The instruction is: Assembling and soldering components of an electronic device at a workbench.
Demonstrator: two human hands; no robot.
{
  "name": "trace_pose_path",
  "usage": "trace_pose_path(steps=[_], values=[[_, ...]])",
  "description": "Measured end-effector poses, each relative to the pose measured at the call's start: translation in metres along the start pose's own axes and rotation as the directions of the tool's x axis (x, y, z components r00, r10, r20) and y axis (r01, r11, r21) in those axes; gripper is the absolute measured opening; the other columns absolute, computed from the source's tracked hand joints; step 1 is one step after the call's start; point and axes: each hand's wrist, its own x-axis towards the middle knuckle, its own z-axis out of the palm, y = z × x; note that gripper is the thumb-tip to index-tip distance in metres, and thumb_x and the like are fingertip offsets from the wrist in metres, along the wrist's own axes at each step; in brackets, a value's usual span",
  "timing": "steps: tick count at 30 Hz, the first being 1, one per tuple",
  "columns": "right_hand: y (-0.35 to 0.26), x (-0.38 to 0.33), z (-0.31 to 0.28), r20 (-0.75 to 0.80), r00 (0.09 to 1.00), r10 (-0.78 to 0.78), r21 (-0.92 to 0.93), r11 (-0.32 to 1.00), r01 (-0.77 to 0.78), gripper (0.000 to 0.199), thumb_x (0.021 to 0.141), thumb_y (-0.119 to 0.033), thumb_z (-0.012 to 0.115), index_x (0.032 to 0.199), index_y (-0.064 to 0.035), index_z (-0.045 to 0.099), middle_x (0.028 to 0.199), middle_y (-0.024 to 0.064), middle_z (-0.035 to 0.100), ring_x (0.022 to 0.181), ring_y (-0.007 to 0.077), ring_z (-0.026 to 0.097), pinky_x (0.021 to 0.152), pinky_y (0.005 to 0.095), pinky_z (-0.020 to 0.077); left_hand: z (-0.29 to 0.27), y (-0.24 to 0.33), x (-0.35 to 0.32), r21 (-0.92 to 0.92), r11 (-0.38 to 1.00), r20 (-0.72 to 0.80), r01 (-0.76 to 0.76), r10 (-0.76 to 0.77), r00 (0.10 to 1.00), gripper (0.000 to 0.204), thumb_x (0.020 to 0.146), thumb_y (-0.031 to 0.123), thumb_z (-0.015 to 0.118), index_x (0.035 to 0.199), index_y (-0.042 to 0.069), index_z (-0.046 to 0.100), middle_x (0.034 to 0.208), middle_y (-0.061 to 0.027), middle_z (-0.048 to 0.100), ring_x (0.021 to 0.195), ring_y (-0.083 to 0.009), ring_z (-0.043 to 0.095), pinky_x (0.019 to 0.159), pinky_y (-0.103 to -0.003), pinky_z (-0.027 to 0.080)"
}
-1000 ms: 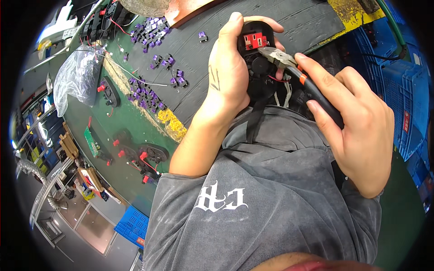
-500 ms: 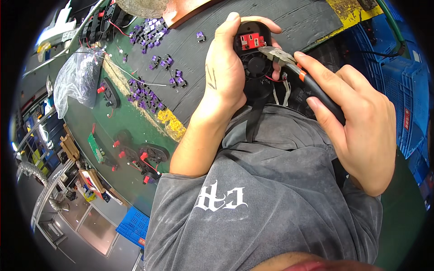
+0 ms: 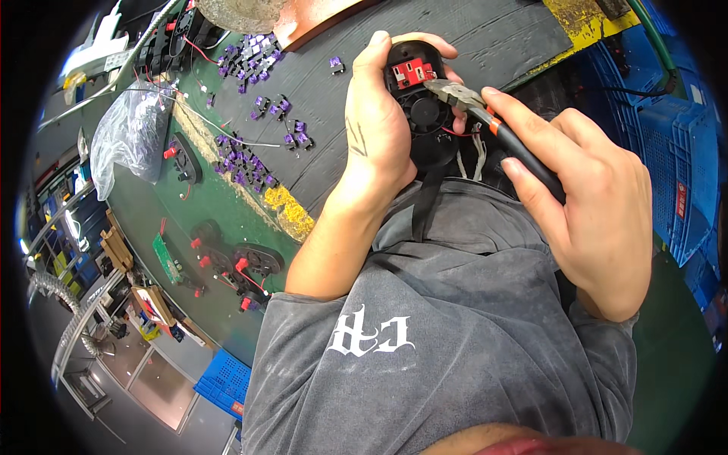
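My left hand (image 3: pixel 379 106) is closed round a black plastic housing (image 3: pixel 425 144) with a small round fan in its middle and a red circuit board (image 3: pixel 412 73) near its far end. Thin red and white wires trail from the housing's right side. In my right hand (image 3: pixel 584 189) is a pair of pliers (image 3: pixel 523 148) with black and orange handles. The metal jaws point left and lie at the right edge of the red board; whether they grip anything there is too small to tell.
Several small purple-and-black switches (image 3: pixel 246 159) lie scattered on the dark bench top (image 3: pixel 326 114). Farther left are a clear plastic bag (image 3: pixel 133 136), more black housings (image 3: pixel 260 260) with red parts, and a green circuit board (image 3: pixel 167 258). Blue crates (image 3: pixel 675 167) stand at the right.
Both hands have shifted slightly, the right one a little to the left. The housing has tilted a bit, and the plier jaws stay beside the red board.
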Motion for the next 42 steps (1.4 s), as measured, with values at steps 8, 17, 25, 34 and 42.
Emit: trace_pose_path(steps=[8,17,25,34,42], values=[[0.001,0.002,0.008,-0.053,0.998,-0.024,-0.013,1.000,0.024,0.049,0.083,-0.013,0.069,0.131,-0.0182,0.063,0.075,0.0089,0.051,0.059,0.0253,0.054,0.055,0.0358,0.0431,0.008,0.000,0.000,-0.062,0.998,-0.099,-0.024,0.017,0.995,0.057,0.102,0.045,0.028,0.098,0.001,0.064,0.074,-0.0122,0.062,0.055,-0.0225,0.061,0.054,-0.033,0.051],[0.019,0.007,-0.004,-0.127,0.990,-0.066,0.141,0.987,0.083,0.051,0.084,-0.010,0.067,0.134,-0.0184,0.062,0.077,0.0058,0.048,0.063,0.0170,0.046,0.058,0.0281,0.0395,-0.014,0.021,0.001,-0.111,0.994,-0.141,0.020,-0.036,0.989,0.057,0.098,0.047,0.034,0.115,-0.001,0.058,0.088,-0.0130,0.064,0.073,-0.0256,0.063,0.065,-0.038,0.055],[0.041,0.070,0.077,-0.326,0.931,-0.166,-0.433,0.901,0.009,0.059,0.084,-0.031,0.073,0.139,-0.0340,0.054,0.107,0.0104,0.056,0.100,0.0276,0.055,0.086,0.0418,0.0458,-0.076,0.115,-0.034,-0.134,0.949,0.104,-0.286,0.300,0.948,0.059,0.097,0.025,0.040,0.143,-0.011,0.034,0.123,-0.0242,0.057,0.111,-0.0348,0.058,0.101,-0.049,0.047],[0.061,0.103,0.085,-0.308,0.838,-0.450,-0.303,0.882,0.362,0.058,0.082,-0.023,0.073,0.137,-0.0138,0.057,0.129,0.0118,0.052,0.122,0.0308,0.046,0.103,0.0415,0.0366,-0.077,0.134,-0.048,-0.602,0.776,0.148,-0.190,0.342,0.928,0.040,0.101,0.025,0.052,0.126,-0.006,0.047,0.107,-0.0186,0.052,0.094,-0.0267,0.053,0.081,-0.037,0.045],[-0.012,0.142,0.109,-0.402,0.719,-0.566,-0.128,0.813,0.568,0.023,0.083,-0.015,0.072,0.105,-0.0082,0.071,0.100,0.0087,0.063,0.096,0.0275,0.059,0.086,0.0377,0.0477,-0.097,0.131,-0.047,-0.087,0.947,-0.273,-0.310,0.277,0.921,0.026,0.097,0.016,0.058,0.113,-0.004,0.055,0.099,-0.0163,0.060,0.087,-0.0253,0.062,0.078,-0.034,0.052]])
